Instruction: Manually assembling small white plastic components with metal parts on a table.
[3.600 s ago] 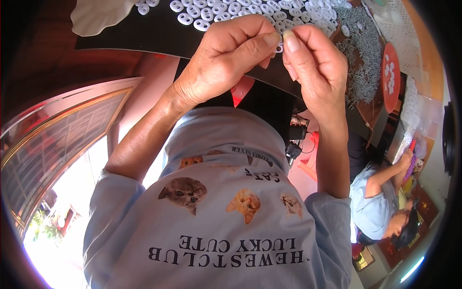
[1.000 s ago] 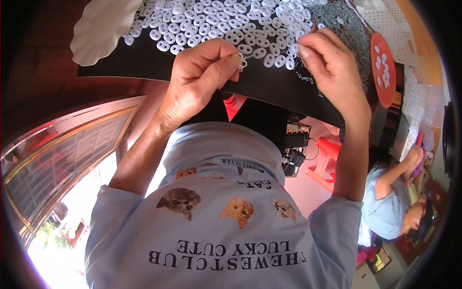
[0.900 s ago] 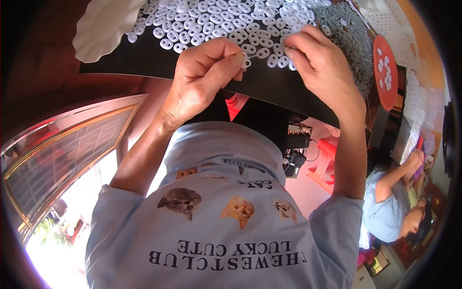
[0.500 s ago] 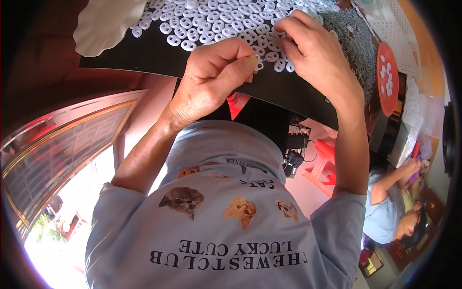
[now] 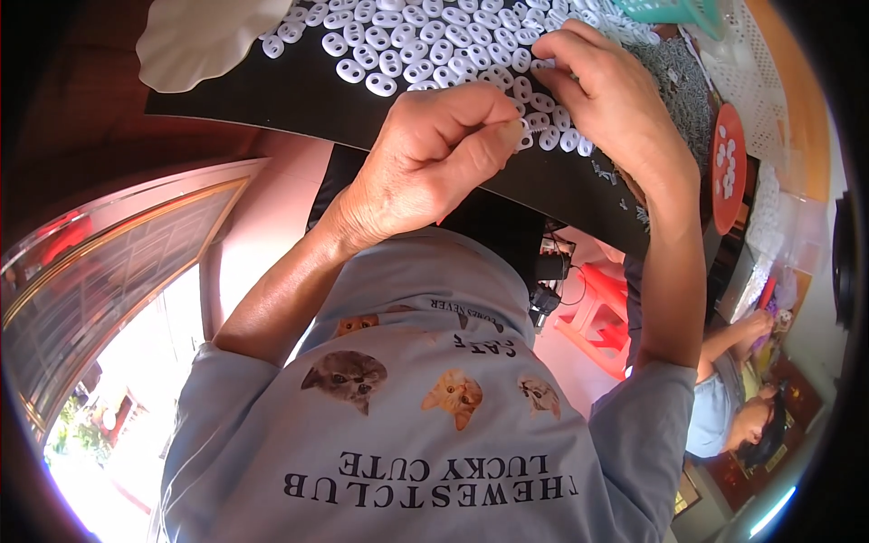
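Observation:
My left hand is closed in a pinch, thumb against fingers. At its fingertips a white oval two-hole plastic piece shows in part, with what looks like a small screw or spring on it. To its right my right hand reaches over the near edge of many similar white oval pieces. Its fingers are bent, with a gap between thumb and forefinger and white pieces right beside the tips. Beyond that hand lies a heap of small grey metal parts.
The black tabletop carries a scalloped cream dish at left and a green basket at the far right. An orange-red plate with white bits stands at right. A red stool is below; another person sits at right.
Both hands have shifted slightly right in the view, the left one still pinching the white piece. The view has moved a little, and the green basket now shows at the top.

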Tool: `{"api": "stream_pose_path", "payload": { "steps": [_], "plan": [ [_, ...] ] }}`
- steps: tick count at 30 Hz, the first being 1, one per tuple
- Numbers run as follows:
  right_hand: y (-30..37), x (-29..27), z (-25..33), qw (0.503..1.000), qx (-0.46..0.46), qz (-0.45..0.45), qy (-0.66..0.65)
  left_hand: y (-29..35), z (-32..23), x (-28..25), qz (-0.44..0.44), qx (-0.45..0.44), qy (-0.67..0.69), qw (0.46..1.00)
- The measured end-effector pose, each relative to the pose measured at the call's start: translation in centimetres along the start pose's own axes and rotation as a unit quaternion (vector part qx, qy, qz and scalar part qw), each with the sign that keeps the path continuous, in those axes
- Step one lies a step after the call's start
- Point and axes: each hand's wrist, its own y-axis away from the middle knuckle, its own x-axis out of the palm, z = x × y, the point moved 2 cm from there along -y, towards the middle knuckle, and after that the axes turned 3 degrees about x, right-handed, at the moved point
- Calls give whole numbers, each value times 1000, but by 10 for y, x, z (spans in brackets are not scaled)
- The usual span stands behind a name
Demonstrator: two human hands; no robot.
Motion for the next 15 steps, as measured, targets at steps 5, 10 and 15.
{"api": "stream_pose_path", "payload": {
  "steps": [5, 10, 15],
  "plan": [
    [-3, -2, -2, 1000, 15, 13, 11, -1, -3, 1, -3, 1, 11, 1000],
    [-3, 1, 2, 1000, -9, 9, 16, 0, -2, 0, -2, -7, 12, 1000],
    [4, 0, 13, 998, -19, -25, 58, -1, -1, 1, -11, -16, 32, 999]
  ]
}}
